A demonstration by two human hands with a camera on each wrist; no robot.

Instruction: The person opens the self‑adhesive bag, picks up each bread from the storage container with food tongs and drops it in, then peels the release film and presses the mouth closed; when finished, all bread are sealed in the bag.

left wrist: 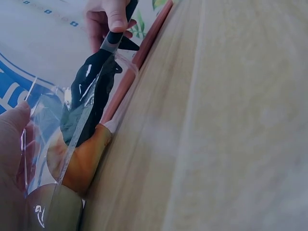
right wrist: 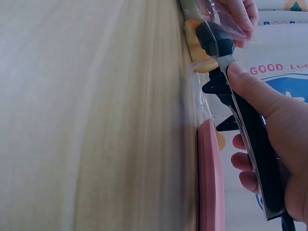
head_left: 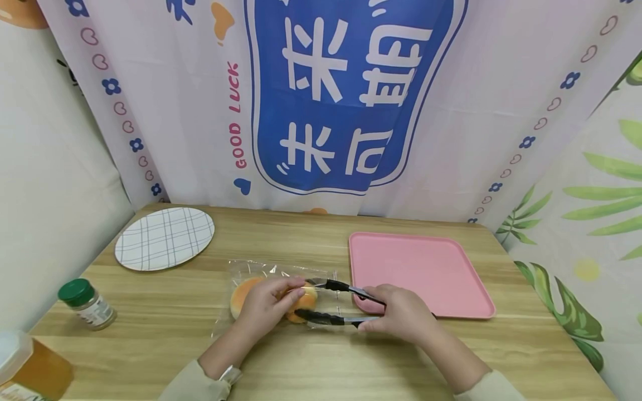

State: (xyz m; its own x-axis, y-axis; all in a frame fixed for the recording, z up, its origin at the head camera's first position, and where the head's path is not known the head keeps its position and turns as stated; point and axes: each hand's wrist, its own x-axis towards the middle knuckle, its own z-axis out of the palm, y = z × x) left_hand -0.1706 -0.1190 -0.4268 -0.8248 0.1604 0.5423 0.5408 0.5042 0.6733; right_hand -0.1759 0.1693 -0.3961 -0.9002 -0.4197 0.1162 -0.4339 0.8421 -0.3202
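Note:
A clear plastic bag [head_left: 239,269] with round golden bread buns [head_left: 243,294] in it lies at the middle of the wooden table. My left hand [head_left: 266,303] pinches the bag's upper film near its mouth, as the left wrist view also shows. With my right hand [head_left: 405,313] I grip black and silver tongs [head_left: 346,321], thumb on one arm and fingers on the other. The tongs' black tips [left wrist: 86,108] are spread inside the bag's mouth, one on either side of the nearer bun [left wrist: 82,161]. Part of the farther bun is hidden by my left hand.
A pink tray [head_left: 421,267] lies just right of the bag, partly behind my right hand. At the back left is a checked oval plate [head_left: 165,239]. A green-lidded shaker [head_left: 89,303] and an amber jar [head_left: 37,365] stand along the left side. A printed cloth [head_left: 200,139] hangs behind the table.

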